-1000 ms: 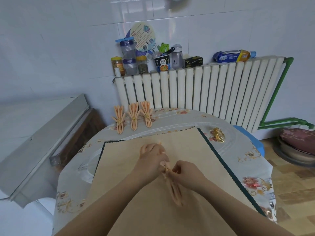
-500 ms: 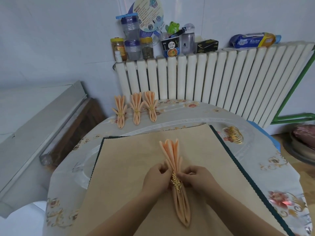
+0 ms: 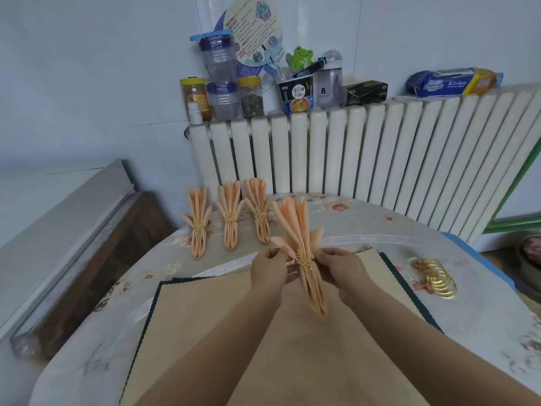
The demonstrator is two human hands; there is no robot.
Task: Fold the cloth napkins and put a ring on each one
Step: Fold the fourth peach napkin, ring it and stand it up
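Nearest, a tan mat [image 3: 205, 332] with a dark scalloped edge covers the floral tablecloth [image 3: 468, 303] on the round table. Above it both forearms reach forward. The left hand [image 3: 270, 271] has its fingers curled, pinching a side pleat of the peach napkin [image 3: 298, 230] at ring height. The right hand [image 3: 341, 266] is likewise curled, its fingertips pinching the pleats on the opposite side. The napkin is held up off the mat, tilted slightly, its lower tail hanging to a narrow point and its upper pleats fanned out. A gold ring [image 3: 304, 260] with a wheat-ear ornament sits round its middle, between the two hands.

To the right, on the tablecloth just beyond the mat's corner, lies a heap of spare gold rings [image 3: 437, 276], well apart from the hands.

Further back, three finished napkins [image 3: 229, 218] lie side by side near the table's far edge, each pleated, ringed in gold and fanned at the top.

Behind them stands a white radiator [image 3: 380, 165], its top crowded with jars, a noodle cup, a frog figure and a kitchen-roll pack
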